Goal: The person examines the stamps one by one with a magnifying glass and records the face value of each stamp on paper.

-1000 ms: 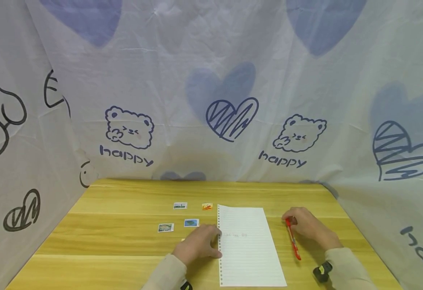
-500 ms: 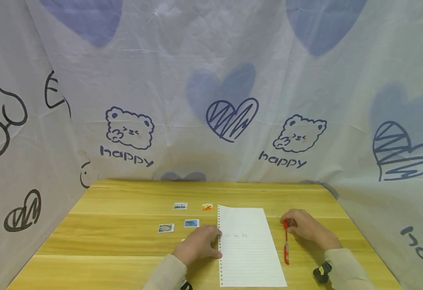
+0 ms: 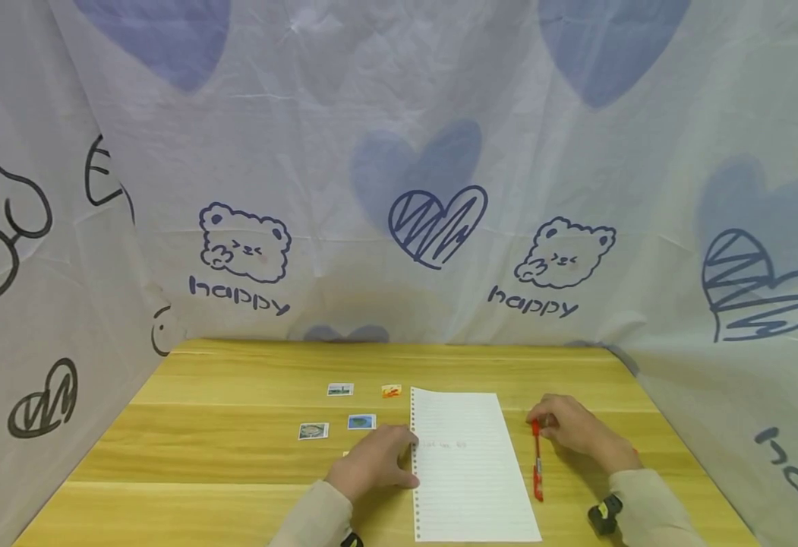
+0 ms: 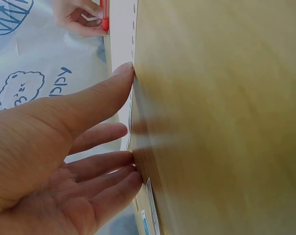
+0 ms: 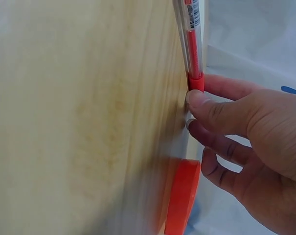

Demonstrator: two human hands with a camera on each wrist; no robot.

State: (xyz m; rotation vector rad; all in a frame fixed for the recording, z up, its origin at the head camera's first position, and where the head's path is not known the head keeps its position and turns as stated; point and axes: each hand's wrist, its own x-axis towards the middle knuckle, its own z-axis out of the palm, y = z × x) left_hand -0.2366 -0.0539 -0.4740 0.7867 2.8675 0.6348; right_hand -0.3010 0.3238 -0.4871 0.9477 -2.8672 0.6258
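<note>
A red pen (image 3: 538,463) with a clear barrel lies lengthwise just right of a sheet of lined loose-leaf paper (image 3: 477,486). My right hand (image 3: 569,425) pinches the pen's far red end between thumb and index finger, as the right wrist view shows close over the wood. At the sheet's punched left edge rests my left hand (image 3: 374,460), its thumb and fingers spread and relaxed, fingertips touching the edge. Faint writing crosses the upper part of the page. Past my left fingertips, the edge of a small stamp-like picture (image 4: 152,205) shows in the left wrist view.
Several small stamp-like pictures, including a blue one (image 3: 361,422) and an orange one (image 3: 391,391), lie left of the paper on the wooden table (image 3: 221,441). A flat red object (image 5: 182,196) sits under my right hand. A printed curtain (image 3: 344,228) encloses the table.
The pen's near end has swung left, so the pen now lies closer to the paper. My right hand has shifted slightly left with it. My left hand stays put.
</note>
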